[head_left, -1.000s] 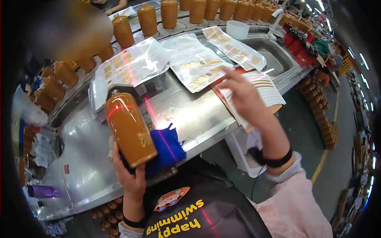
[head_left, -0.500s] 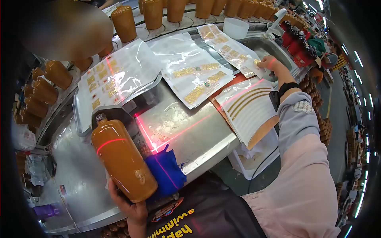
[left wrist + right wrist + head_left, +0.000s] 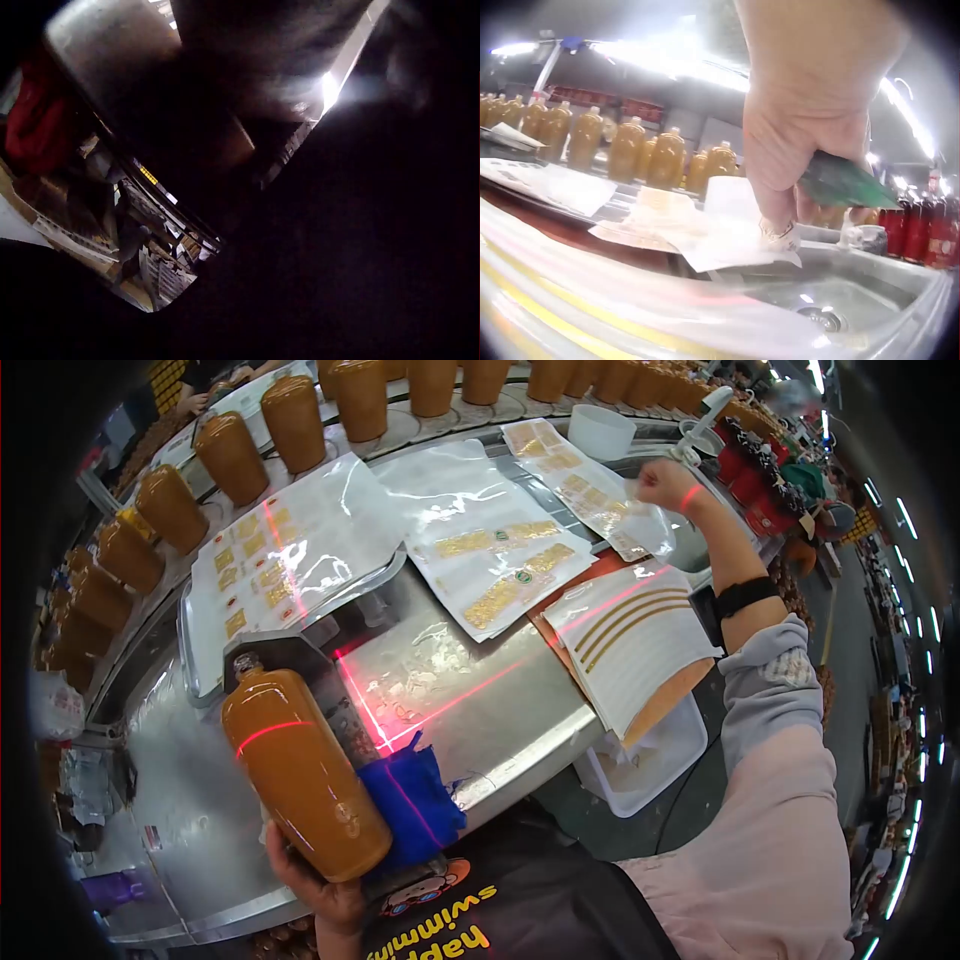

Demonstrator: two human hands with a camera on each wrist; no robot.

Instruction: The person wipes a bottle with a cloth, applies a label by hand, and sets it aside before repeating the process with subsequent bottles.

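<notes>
A glossy brown bottle leans at a slant, its neck over a dark angular holder. My left hand grips it near the base, fingers along its side; the left wrist view is mostly dark. Fingers curled, my right hand is at the right end of a clear-covered decal sheet with gold patches. In the right wrist view this hand holds a dark green flat piece, and its fingertips meet a small printed decal.
A blue cloth lies beside the bottle. Gold-patterned decal sheets and striped sheets cover the metal table. At the back are a white tub, a sink and brown bottles.
My right hand has moved from over the striped sheets to the far decal sheet, and its fingers have drawn in there. My left hand stays on the bottle.
</notes>
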